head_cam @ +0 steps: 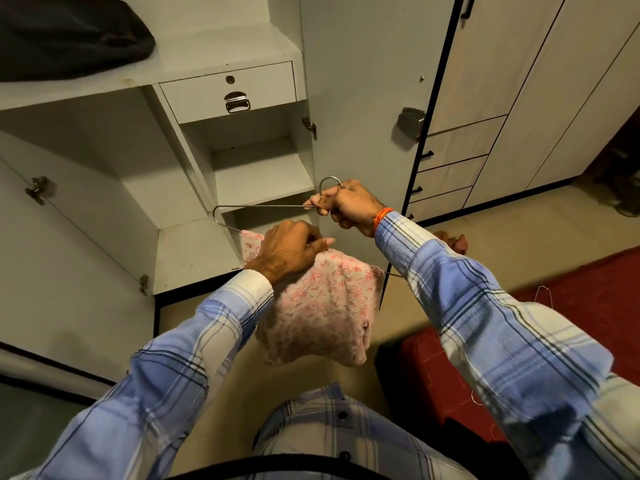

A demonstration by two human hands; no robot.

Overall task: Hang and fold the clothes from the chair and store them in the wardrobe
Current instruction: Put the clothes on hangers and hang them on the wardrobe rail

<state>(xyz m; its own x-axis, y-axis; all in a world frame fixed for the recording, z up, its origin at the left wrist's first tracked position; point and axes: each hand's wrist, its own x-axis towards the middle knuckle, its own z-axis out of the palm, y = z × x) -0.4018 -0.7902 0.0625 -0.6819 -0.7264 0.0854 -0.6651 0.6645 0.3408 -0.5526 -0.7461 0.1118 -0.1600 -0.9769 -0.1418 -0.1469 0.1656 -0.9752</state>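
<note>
Right hand (346,206): fingers curled tight round the neck of a wire hanger (263,206), just under its hook, which arches up above the knuckles. Orange thread band at the wrist, then a blue plaid sleeve (485,306) running back toward the lower right.

Left hand (289,251): fingers bunched on the upper edge of a pink floral cloth (322,313), thumb and forefinger pinching it, fingertips aimed right. Plaid sleeve behind it too.

Hanger long axis roughly level, left to right, held in front of the open wardrobe (194,244); top arm stretching left from the right hand to a rounded corner, then folding back down and right under the cloth. Far end of the lower bar poking out right of the cloth, beside the right sleeve.

Cloth draped over that lower bar, hanging down in a loose folded bundle between the two forearms, over the beige floor.

Further out: pale grey wardrobe shelves, a drawer (228,90) with a metal pull, a dark bundle (69,36) on the upper shelf at top left. Wood-toned cupboards at right. Red mat (588,296) on the floor at lower right, with another thin wire hanger lying on it.
</note>
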